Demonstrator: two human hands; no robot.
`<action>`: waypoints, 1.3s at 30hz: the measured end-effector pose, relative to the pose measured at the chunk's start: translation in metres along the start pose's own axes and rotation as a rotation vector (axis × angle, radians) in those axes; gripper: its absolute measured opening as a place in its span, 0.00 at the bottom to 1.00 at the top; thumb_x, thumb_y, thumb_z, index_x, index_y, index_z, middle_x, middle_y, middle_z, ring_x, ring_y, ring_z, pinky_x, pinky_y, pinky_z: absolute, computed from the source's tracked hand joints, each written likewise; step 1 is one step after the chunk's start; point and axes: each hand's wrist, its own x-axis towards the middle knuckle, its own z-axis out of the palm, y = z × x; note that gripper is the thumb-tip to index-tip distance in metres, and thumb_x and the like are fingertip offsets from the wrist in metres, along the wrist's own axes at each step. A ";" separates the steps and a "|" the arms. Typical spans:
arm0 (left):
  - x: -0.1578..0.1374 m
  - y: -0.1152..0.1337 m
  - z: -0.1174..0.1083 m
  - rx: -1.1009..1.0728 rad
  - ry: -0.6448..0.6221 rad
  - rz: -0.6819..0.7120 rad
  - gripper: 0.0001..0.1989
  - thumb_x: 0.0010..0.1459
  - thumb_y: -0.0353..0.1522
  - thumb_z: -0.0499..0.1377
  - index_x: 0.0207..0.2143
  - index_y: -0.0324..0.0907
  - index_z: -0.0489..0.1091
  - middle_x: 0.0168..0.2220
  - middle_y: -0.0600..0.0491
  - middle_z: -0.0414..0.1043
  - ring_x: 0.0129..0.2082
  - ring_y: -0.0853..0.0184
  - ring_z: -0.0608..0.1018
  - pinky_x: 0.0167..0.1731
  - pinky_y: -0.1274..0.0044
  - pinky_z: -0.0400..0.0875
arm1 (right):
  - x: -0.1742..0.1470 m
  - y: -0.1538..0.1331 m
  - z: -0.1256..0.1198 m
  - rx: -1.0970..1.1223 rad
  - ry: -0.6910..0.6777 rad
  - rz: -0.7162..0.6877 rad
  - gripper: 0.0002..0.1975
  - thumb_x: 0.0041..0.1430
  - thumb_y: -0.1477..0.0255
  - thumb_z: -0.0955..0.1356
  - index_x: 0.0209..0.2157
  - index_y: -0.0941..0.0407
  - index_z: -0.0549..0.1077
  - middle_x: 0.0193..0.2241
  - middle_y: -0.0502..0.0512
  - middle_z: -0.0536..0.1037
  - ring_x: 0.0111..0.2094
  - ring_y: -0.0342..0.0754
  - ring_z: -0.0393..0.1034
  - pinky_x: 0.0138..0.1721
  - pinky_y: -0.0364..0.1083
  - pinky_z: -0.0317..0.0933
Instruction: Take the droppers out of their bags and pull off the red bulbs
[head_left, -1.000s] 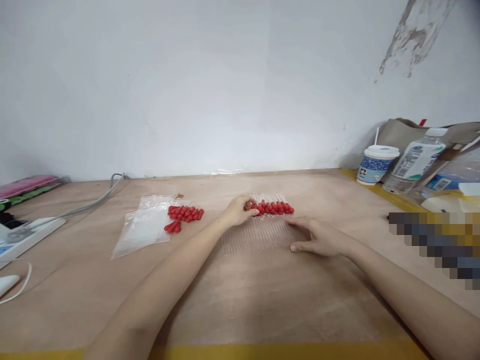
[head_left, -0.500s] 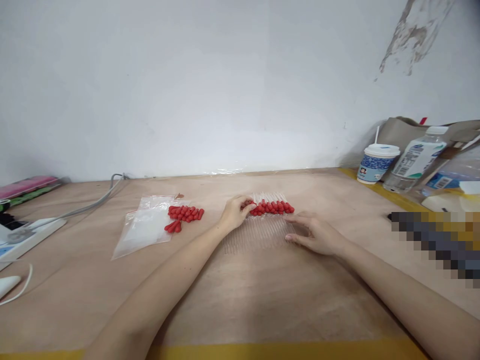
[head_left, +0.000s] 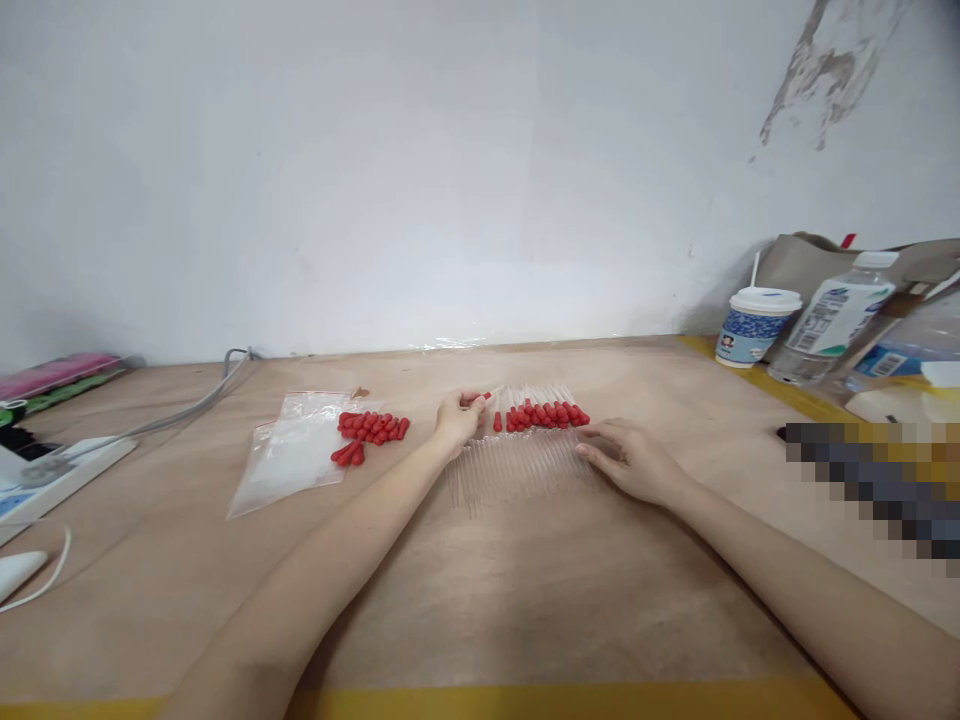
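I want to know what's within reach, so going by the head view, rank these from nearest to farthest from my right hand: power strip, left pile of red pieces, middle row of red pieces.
From your right hand:
1. Middle row of red pieces: just left of it.
2. Left pile of red pieces: beyond your left hand.
3. Power strip: far left.

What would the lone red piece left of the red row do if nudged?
That red piece would probably roll or wobble, since it looks rounded. It's likely light, being so small beside the left hand. Pushed right, it might soon bump the red row.
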 end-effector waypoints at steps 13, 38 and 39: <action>-0.073 0.018 -0.080 0.297 -0.096 0.322 0.11 0.51 0.37 0.57 0.34 0.41 0.70 0.36 0.50 0.73 0.37 0.63 0.73 0.40 0.71 0.66 | -0.004 -0.036 0.021 -0.047 0.271 -0.257 0.20 0.57 0.69 0.62 0.51 0.56 0.62 0.49 0.60 0.66 0.51 0.51 0.60 0.51 0.53 0.56; -0.105 0.021 -0.072 0.697 -0.245 0.864 0.19 0.53 0.35 0.57 0.48 0.43 0.66 0.51 0.47 0.65 0.54 0.58 0.63 0.51 0.62 0.59 | 0.007 -0.073 0.057 -0.096 0.292 -0.498 0.07 0.57 0.72 0.64 0.35 0.55 0.73 0.32 0.51 0.78 0.41 0.47 0.67 0.50 0.53 0.52; -0.105 0.019 -0.068 0.731 -0.216 0.905 0.17 0.53 0.35 0.57 0.47 0.43 0.67 0.50 0.47 0.67 0.53 0.58 0.64 0.51 0.62 0.59 | 0.007 -0.074 0.057 -0.090 0.292 -0.507 0.06 0.57 0.72 0.64 0.35 0.55 0.73 0.32 0.51 0.78 0.40 0.47 0.67 0.50 0.53 0.52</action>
